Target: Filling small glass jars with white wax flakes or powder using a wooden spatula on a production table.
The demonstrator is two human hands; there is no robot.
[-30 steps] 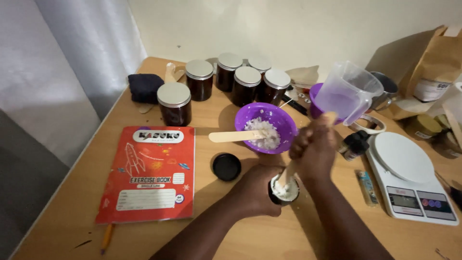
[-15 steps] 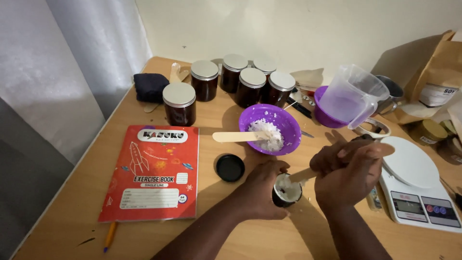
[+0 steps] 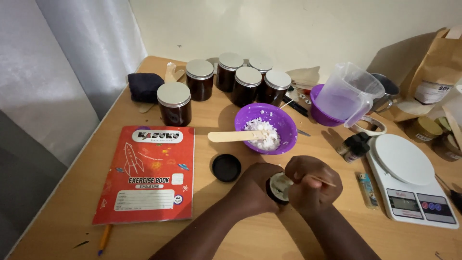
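Your left hand [image 3: 255,185] grips the small jar [image 3: 279,187] at table centre-front, 6 o'clock of the purple bowl [image 3: 265,127]; right hand [image 3: 313,185] clenches a thin stick [image 3: 323,181]; looks mid-packing; next needs steady centring.

Soft, warm indoor light is falling evenly over the worktop [image 3: 226,144], moderately bright. Shadows are lying gently toward the near left beside the purple bowl [image 3: 266,127] and the dark jars [image 3: 174,103], so the light is coming from the upper right. Faint glare is showing on the jar lids and the white scale [image 3: 409,178]. The far corners are bending slightly; focus is staying sharp except at the hands [image 3: 284,188], slightly blurred.
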